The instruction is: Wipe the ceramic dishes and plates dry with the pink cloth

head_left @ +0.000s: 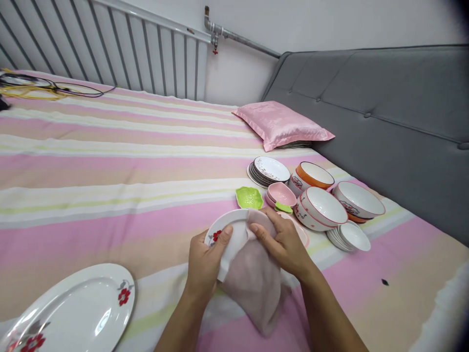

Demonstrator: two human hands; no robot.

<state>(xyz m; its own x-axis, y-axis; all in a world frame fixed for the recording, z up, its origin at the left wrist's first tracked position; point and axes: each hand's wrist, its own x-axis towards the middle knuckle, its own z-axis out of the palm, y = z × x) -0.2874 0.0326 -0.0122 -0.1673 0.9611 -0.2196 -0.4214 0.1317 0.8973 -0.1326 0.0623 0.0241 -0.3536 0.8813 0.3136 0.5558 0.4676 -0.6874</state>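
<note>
Above the bed I hold a white plate (234,239) with a red flower on it, tilted up. My left hand (207,264) grips its left edge, thumb on the face beside the flower. My right hand (284,242) is closed round a greyish-pink cloth (256,278), pressing it against the plate's right rim. The cloth hangs down and hides the plate's lower right part. Just beyond my hands are a green leaf-shaped dish (249,197) and some pink bowls (281,194). At the lower left lies a large white oval platter (80,308) with red flowers.
Right of my hands stand stacked patterned bowls (326,205), another bowl stack (359,198) and small white dishes (354,237). Behind are stacked plates (271,169), a pink pillow (282,124) and a grey headboard (377,93). Cables (47,88) lie far left on the striped sheet (110,171).
</note>
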